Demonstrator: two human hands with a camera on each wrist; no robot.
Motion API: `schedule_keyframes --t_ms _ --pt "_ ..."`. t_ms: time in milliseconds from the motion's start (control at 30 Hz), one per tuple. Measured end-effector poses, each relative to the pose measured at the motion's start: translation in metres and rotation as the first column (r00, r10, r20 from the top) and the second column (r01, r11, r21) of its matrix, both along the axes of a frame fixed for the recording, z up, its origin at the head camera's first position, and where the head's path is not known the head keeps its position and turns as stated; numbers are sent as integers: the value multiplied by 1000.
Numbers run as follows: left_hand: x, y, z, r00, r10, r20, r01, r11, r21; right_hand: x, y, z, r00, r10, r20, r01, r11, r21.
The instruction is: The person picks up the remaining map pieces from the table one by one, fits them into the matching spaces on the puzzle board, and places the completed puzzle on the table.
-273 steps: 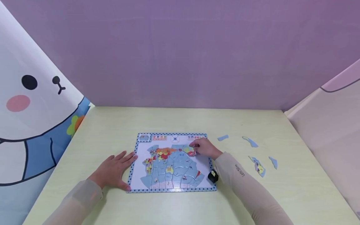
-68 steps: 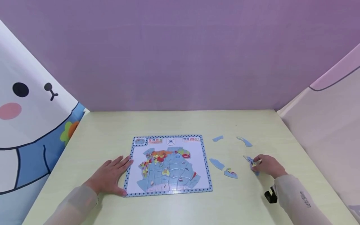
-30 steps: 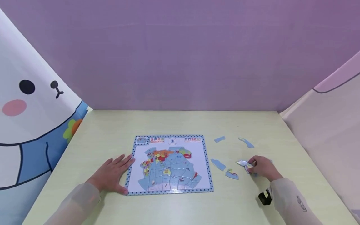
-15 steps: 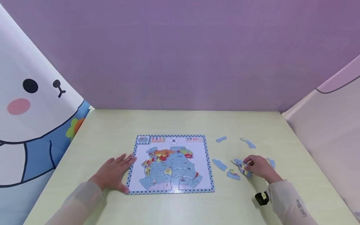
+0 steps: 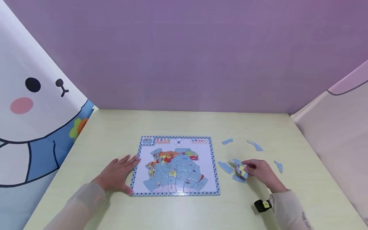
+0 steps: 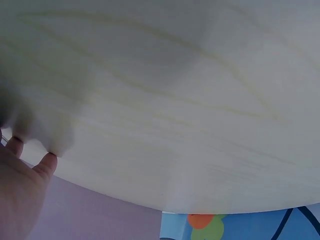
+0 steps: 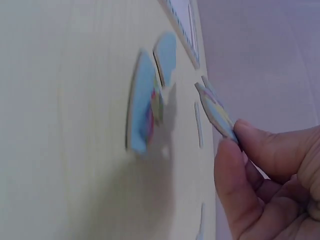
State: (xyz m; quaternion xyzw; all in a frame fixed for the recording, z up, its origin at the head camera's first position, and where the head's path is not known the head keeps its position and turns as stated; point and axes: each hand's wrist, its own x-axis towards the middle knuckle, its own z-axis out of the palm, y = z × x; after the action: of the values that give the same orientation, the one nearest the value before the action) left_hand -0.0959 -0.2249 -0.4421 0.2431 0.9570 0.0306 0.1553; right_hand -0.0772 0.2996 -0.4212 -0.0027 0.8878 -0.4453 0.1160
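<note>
My right hand (image 5: pixel 260 169) pinches a blue puzzle piece with yellow and purple patches (image 5: pixel 239 167) between thumb and fingertips. In the right wrist view this puzzle piece (image 7: pixel 216 110) is seen nearly edge-on, raised off the table. In the head view it overlaps another loose piece (image 5: pixel 239 179), blue with a red and yellow patch. My left hand (image 5: pixel 118 174) lies spread with its fingertips and thumb at the left edge of the world map puzzle board (image 5: pixel 138 172). Several joined pieces (image 5: pixel 184 175) fill the middle of the board. The left wrist view shows fingers (image 6: pixel 47 162) of that hand.
Right of the board lie more loose pieces: a plain blue one (image 5: pixel 225 167), a small blue one (image 5: pixel 227 141), a curved one (image 5: pixel 255 145) and a narrow one (image 5: pixel 278 166). A purple backdrop (image 5: pixel 184 64) stands behind the pale table (image 5: pixel 184 212).
My right hand went from the board's upper right to the loose pieces, took hold of the yellow-and-purple patched piece and carried it left, turning it. My left hand stays at the board's edge.
</note>
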Motion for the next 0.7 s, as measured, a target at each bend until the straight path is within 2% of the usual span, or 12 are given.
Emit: schedule_keyframes --t_ms 100,400,700 --pt "0 0 0 1000 3 -4 -3 1000 3 1 -9 -2 1000 19 2 -18 999 -34" --pt "-1 3 -4 999 37 28 -37 999 5 -2 -36 -9 999 0 41 2 999 -54" --pt "-2 3 -2 998 52 33 -52 999 -7 -6 -46 -14 999 2 35 1 998 -65"
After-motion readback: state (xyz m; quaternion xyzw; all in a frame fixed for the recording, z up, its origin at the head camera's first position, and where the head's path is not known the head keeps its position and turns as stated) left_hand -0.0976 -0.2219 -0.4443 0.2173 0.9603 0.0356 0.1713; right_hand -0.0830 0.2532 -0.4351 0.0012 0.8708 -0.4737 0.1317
